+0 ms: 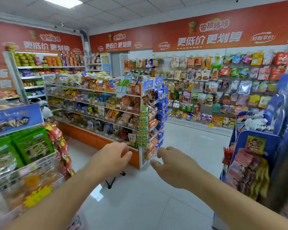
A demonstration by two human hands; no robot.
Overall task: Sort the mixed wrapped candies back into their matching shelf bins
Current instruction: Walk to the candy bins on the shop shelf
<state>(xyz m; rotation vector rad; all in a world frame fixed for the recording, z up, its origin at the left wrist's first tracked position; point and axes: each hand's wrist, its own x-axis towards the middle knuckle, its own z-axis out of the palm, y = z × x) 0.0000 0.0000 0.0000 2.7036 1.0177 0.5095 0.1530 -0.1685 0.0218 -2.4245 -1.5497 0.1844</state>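
No candy is showing in either hand, so the sorting is looking hardly begun. The left hand [114,155] is reaching forward with fingers loosely curled, gripping nothing visible. The right hand [171,163] is stretching beside it, fingers relaxed and apart. The shelf bins [96,103] are standing well beyond both hands.

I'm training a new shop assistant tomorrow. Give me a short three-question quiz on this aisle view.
1. True or false: the left hand holds a candy.
2. What colour are the flat snack packets in the wire basket at the near left?
3. The long red wall banner hangs: A) above the pegged packets, B) at floor level, C) behind the camera.

Key: 1 false, neither it nor the right hand shows any grip on a candy; 2 green; 3 A.
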